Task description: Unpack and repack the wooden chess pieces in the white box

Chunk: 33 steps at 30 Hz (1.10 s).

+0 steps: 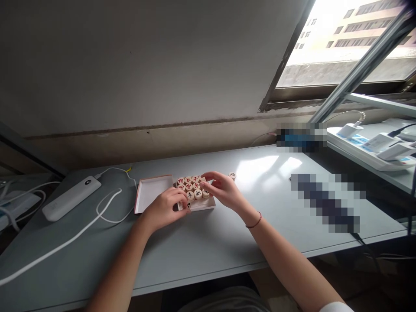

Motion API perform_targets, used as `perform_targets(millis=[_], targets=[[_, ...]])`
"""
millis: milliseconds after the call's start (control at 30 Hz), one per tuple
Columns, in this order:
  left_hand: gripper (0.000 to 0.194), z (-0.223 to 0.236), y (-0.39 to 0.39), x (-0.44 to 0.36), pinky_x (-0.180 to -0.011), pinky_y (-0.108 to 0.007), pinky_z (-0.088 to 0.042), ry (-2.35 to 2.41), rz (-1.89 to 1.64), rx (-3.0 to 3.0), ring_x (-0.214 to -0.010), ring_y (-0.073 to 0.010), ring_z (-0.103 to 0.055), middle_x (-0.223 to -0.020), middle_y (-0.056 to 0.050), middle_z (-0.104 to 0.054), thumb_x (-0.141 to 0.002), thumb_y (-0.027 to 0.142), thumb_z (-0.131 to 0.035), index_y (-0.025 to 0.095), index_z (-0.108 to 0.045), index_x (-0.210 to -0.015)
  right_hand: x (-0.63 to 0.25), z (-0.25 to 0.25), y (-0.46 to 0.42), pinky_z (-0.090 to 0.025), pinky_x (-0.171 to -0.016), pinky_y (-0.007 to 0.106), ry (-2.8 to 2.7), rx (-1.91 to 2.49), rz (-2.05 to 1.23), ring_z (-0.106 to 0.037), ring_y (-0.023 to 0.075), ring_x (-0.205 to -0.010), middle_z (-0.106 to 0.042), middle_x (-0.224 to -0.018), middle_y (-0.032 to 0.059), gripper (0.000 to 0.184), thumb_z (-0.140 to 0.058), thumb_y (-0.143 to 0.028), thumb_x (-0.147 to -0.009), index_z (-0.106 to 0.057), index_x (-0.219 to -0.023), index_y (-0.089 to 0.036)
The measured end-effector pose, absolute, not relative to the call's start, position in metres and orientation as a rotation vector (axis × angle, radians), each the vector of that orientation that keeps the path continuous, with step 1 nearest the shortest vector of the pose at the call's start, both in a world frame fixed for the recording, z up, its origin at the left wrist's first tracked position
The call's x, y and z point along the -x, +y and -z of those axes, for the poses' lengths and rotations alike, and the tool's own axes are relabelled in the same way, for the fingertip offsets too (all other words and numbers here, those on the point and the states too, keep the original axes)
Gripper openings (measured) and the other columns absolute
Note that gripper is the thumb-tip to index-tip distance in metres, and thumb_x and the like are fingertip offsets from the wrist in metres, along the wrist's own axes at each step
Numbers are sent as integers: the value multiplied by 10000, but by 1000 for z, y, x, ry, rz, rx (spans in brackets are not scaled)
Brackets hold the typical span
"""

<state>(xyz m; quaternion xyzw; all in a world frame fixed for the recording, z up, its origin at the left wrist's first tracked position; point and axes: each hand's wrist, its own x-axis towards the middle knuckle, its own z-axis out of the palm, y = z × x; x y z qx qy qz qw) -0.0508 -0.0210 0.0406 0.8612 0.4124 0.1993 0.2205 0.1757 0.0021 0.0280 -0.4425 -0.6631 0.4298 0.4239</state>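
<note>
A small shallow box (202,205) on the grey table (208,242) holds several round wooden chess pieces (190,184) marked in red and black. Its empty lid (150,190) lies open-side up to the left. My left hand (165,208) rests at the box's near left corner, fingers curled against the pieces there. My right hand (222,188) reaches in from the right, fingertips pinched on a piece at the box's right side. One loose piece (232,175) lies on the table beyond my right hand.
A white power bank (72,197) with a white cable (107,208) lies at the left. Blurred-out items sit at the right of the table, and white chargers (383,145) on a shelf by the window. The wall runs along the table's far edge.
</note>
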Motion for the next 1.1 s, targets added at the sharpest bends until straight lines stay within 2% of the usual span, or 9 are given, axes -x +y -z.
perform_targets(millis=[167, 333, 533, 633, 700, 867, 967, 1100], targets=[[73, -38, -19, 48, -788, -290, -470, 1146, -489, -2457, -879, -170, -568, -876, 3, -674, -830, 191, -611, 208, -608, -759, -163, -26, -11, -444, -544, 218, -1905, 1103, -869, -542, 75, -563, -674, -888, 34, 267, -598, -424, -863, -633, -987, -190], [67, -35, -19, 49, -778, -308, -446, 1184, -396, -2491, -827, -173, -559, -820, 3, -671, -852, 209, -591, 202, -622, -794, -150, -24, -24, -434, -628, 229, -2157, 1043, -578, -590, 117, -680, -664, -831, 30, 198, -568, -357, -911, -636, -1011, -201], [73, -36, -21, 49, -823, -360, -415, 1277, -237, -2536, -877, -203, -567, -803, 5, -675, -841, 279, -607, 230, -658, -823, -149, -21, -24, -427, -630, 237, -2250, 1049, -455, -600, 139, -770, -640, -968, 64, 185, -547, -345, -929, -629, -1012, -202], [127, -36, -21, 49, -833, -375, -404, 1293, -230, -2576, -891, -209, -549, -855, -5, -657, -834, 287, -626, 262, -681, -946, -152, -21, -22, -403, -578, 227, -2225, 1103, -453, -587, 130, -725, -622, -955, 57, 204, -555, -346, -924, -589, -1063, -202], [160, -35, -22, 49, -839, -376, -399, 1286, -238, -2600, -897, -208, -540, -878, -9, -638, -828, 279, -636, 286, -689, -979, -154, -23, -22, -386, -554, 217, -2205, 1140, -473, -567, 112, -675, -610, -929, 48, 188, -551, -360, -926, -579, -1021, -200], [81, -37, -22, 53, -848, -366, -403, 1314, -295, -2569, -916, -205, -537, -889, -5, -613, -804, 279, -646, 248, -658, -878, -154, -22, -24, -365, -550, 209, -2233, 1152, -477, -552, 108, -668, -604, -856, 18, 156, -638, -339, -871, -578, -889, -196], [125, -39, -21, 57, -845, -368, -411, 1364, -288, -2517, -922, -214, -544, -909, -4, -617, -786, 311, -655, 224, -596, -854, -146, -19, -25, -363, -551, 221, -2312, 1159, -399, -568, 125, -686, -613, -836, 22, 189, -661, -369, -856, -598, -867, -192], [237, -40, -21, 59, -874, -370, -424, 1350, -317, -2488, -965, -220, -551, -996, -12, -616, -794, 346, -647, 243, -580, -996, -142, -24, -33, -423, -554, 251, -2403, 1126, -308, -602, 153, -697, -642, -890, 62, 295, -602, -464, -878, -638, -1008, -202]])
